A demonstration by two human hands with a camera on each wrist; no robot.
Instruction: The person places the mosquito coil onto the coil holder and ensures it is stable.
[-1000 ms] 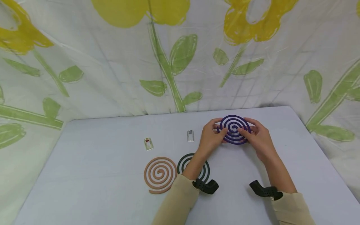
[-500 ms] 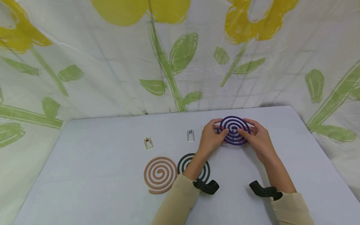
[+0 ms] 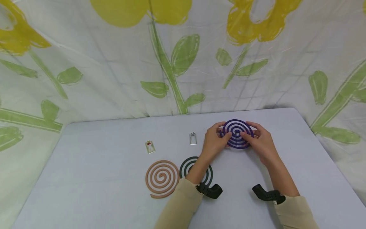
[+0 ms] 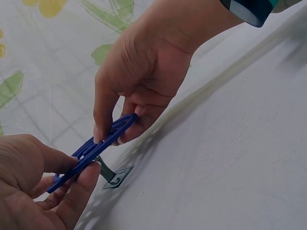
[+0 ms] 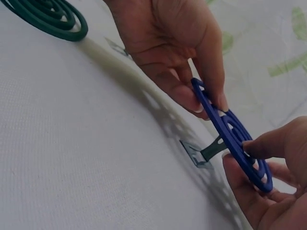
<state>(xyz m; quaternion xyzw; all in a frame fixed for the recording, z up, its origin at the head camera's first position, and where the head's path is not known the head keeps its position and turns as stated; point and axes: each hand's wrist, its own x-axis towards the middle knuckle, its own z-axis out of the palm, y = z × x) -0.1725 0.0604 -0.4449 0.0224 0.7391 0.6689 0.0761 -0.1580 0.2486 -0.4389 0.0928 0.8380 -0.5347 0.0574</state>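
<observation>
Both hands pinch a dark blue-purple mosquito coil [image 3: 237, 132] by its two sides, thumbs on its near face. The left hand [image 3: 213, 140] grips its left side and the right hand [image 3: 265, 143] its right side. In the wrist views the coil [image 5: 225, 127] is tilted above the table, at the upper end of a small metal coil stand [image 5: 206, 153] whose flat base is on the tabletop. Whether the stand's tip passes through the coil's centre cannot be made out. The head view hides this stand behind the coil.
A brown mosquito coil [image 3: 162, 178] lies left of a dark green one [image 3: 186, 165], partly covered by the left forearm. Two more metal stands, one left [image 3: 150, 147] and one nearer the hands [image 3: 193, 139], sit behind them. A flowered cloth [image 3: 114, 79] hangs behind the table.
The coil and both hands have dropped very slightly toward the person's side, keeping the same grip. The other coils and stands stay where they were.
</observation>
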